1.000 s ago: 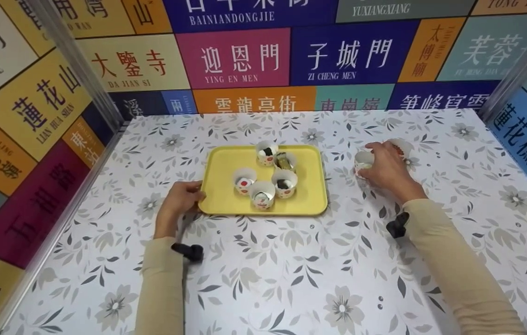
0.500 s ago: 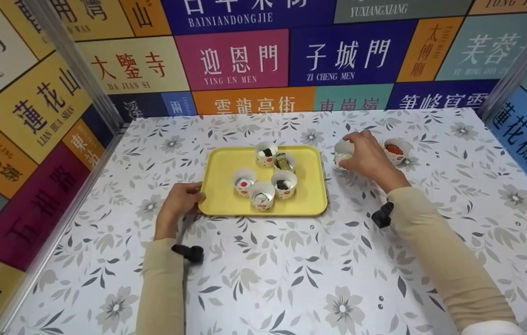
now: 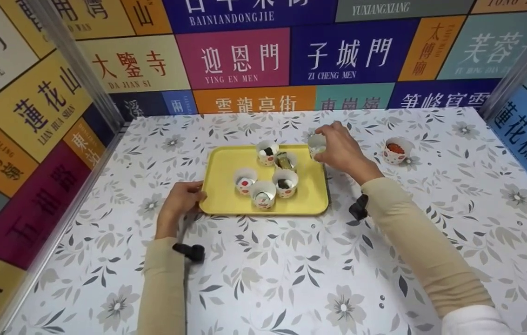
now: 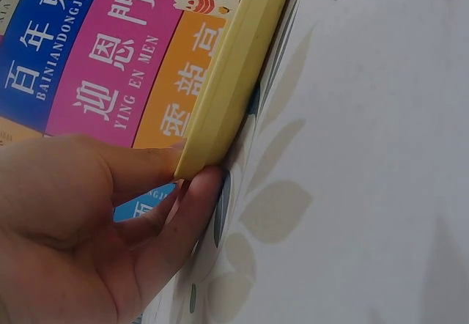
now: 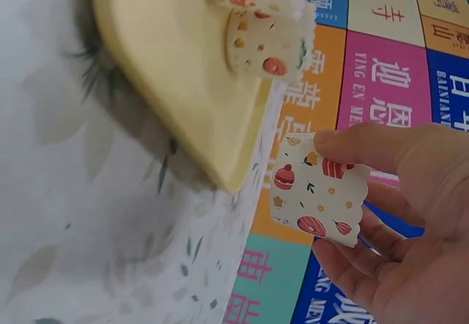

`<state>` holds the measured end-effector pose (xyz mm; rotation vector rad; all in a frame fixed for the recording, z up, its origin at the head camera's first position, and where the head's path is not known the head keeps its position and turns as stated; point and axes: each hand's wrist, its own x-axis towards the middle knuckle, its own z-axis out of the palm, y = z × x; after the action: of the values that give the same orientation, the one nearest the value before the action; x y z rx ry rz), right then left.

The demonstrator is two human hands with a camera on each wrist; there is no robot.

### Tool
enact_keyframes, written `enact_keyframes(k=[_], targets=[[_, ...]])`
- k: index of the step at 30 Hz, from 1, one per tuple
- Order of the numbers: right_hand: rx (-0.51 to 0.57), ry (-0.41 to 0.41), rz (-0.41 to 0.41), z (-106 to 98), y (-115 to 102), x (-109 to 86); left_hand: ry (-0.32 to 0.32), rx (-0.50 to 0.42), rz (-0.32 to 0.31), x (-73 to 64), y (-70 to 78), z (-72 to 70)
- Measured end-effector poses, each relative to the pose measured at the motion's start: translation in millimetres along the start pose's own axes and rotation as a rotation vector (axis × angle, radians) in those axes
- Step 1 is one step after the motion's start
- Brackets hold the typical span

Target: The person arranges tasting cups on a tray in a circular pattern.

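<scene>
A yellow tray (image 3: 219, 160) lies on the table, bearing several paper cups, among them one with a red-dotted item (image 3: 244, 185) and one with dark food (image 3: 285, 184). My left hand (image 3: 180, 202) pinches the tray's left edge; in the left wrist view the thumb lies over the yellow rim (image 4: 227, 75) and the fingers below it. Between thumb and fingers my right hand (image 3: 341, 148) holds a white paper cup (image 5: 319, 188) printed with cakes and fruit. In the head view that cup overlaps the tray's back right corner. Its contents are mostly hidden by the hand.
A paper cup with orange-red filling (image 3: 396, 151) stands on the table to the right of the tray. A flowered white cloth (image 3: 263, 279) covers the table. Panels with printed signs (image 3: 235, 58) wall in its back and sides.
The right hand has carried its paper cup leftward to the tray's back right corner. This uncovers the cup with orange-red filling. The left hand and the tray have stayed put.
</scene>
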<state>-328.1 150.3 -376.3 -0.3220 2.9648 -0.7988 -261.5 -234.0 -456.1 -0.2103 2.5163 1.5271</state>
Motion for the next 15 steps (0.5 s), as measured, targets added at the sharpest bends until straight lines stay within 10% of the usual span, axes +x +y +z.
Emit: enact_keyframes(k=[15], targets=[[-0.012, 0.027, -0.122, 16.0, -46.1, 12.3, -0.001, 0.01, -0.046, 0.9, -0.3, 1.1]])
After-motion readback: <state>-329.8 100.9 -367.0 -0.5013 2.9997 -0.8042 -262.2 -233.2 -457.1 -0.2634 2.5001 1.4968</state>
